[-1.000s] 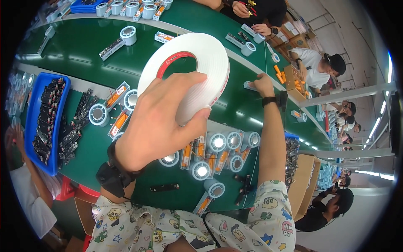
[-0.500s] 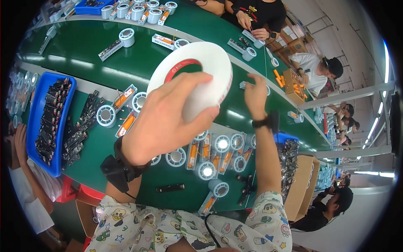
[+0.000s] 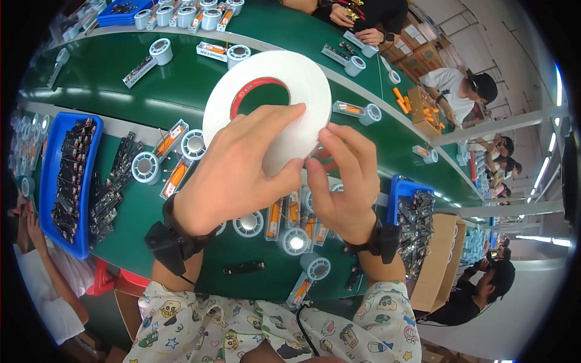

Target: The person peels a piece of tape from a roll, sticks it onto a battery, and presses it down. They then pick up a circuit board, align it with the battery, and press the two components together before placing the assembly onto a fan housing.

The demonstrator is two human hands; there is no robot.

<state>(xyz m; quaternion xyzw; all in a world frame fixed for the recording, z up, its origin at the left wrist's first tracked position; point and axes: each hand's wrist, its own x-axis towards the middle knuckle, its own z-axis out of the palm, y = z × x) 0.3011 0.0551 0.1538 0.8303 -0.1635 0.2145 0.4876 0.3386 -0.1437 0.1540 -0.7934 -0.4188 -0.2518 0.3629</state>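
Note:
A large roll of white tape (image 3: 305, 75) with a red core is raised over the bench in front of me. My left hand (image 3: 233, 169) grips it, fingers over the near face and thumb along the lower edge. My right hand (image 3: 348, 187) is at the roll's right edge, its fingers curled, with the fingertips and thumb on the rim; whether they pinch a loose tape end I cannot make out. Below the hands several light-blue fan units (image 3: 248, 224) with orange parts lie on the green bench. A thin black part (image 3: 244, 268) lies nearer to me.
Blue bins (image 3: 91, 175) of dark circuit parts stand at left, with loose boards (image 3: 109, 202) beside; another blue bin (image 3: 396, 199) and a cardboard box (image 3: 436, 266) are at right. Beyond runs a green conveyor (image 3: 109, 54) carrying fan units. Co-workers (image 3: 463, 97) sit across and alongside.
My right hand has come down and left from over the conveyor to the roll's right edge. The roll has shifted slightly left and up in my left hand. Fan units on the conveyor have moved left.

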